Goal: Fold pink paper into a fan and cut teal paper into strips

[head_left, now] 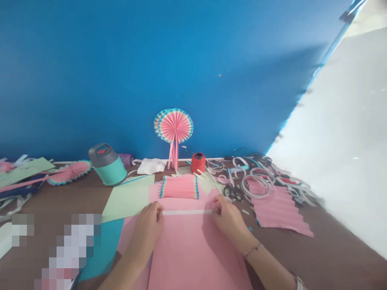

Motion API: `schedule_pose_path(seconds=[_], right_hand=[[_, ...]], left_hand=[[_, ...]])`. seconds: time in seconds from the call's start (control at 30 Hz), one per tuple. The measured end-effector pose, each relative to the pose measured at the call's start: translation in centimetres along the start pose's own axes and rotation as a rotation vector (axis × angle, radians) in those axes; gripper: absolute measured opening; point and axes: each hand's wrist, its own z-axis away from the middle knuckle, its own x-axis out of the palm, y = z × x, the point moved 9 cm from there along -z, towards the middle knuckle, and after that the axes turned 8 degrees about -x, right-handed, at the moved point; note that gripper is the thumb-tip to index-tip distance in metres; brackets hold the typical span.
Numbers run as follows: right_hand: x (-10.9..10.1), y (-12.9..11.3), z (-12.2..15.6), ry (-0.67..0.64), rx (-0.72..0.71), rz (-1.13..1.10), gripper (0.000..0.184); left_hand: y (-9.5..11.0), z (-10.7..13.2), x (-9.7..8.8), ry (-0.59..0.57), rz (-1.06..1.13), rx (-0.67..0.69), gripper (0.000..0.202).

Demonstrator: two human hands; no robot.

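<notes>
A narrow white strip (187,212) runs straight across a large pink sheet of paper (196,249), along or just above its upper part. My left hand (149,221) pinches the strip's left end, with thumb and fingers together. At the other end my right hand (227,217) is closed on the strip in the same way. Whether the strip is stuck to the paper or only held against it, I cannot tell. Just beyond it lies a pleated pink paper piece (179,187) with blue and cream striped edges.
A round pleated paper fan (175,125) leans against the blue wall, near a red thread spool (198,162). Scissors (232,192), coiled white strips (256,183) and pleated pink paper (278,209) lie right. A teal-and-grey container (108,166) and another fan (71,172) are left.
</notes>
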Motion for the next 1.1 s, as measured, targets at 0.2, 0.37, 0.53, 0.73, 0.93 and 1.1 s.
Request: schedule_pose_path(seconds=[0.2, 0.37, 0.53, 0.73, 0.93, 1.1], right_hand=[[0.0, -0.6, 0.1, 0.014, -0.038, 0.027, 0.03], [-0.6, -0.8, 0.2, 0.035, -0.023, 0.051, 0.03], [-1.3, -0.4, 0.0, 0.026, 0.01, 0.046, 0.027], [-1.9, 0.4, 0.1, -0.011, 0.043, 0.056, 0.031], [-2.6, 1.7, -0.2, 0.043, -0.004, 0.049, 0.024], [-3.2, -0.7, -0.5, 0.067, -0.232, -0.033, 0.014]], left_hand=[[0.8, 0.2, -0.2, 0.0, -0.038, 0.029, 0.019], [1.2, 0.2, 0.0, 0.023, -0.124, 0.069, 0.021], [1.4, 0.5, -0.2, 0.044, -0.25, 0.071, 0.019], [0.4, 0.4, -0.8, 0.047, -0.275, 0.033, 0.014], [-2.3, -0.9, -2.6, 0.153, -0.008, -0.039, 0.025], [-0.8, -1.0, -1.9, 0.118, 0.056, 0.134, 0.017]])
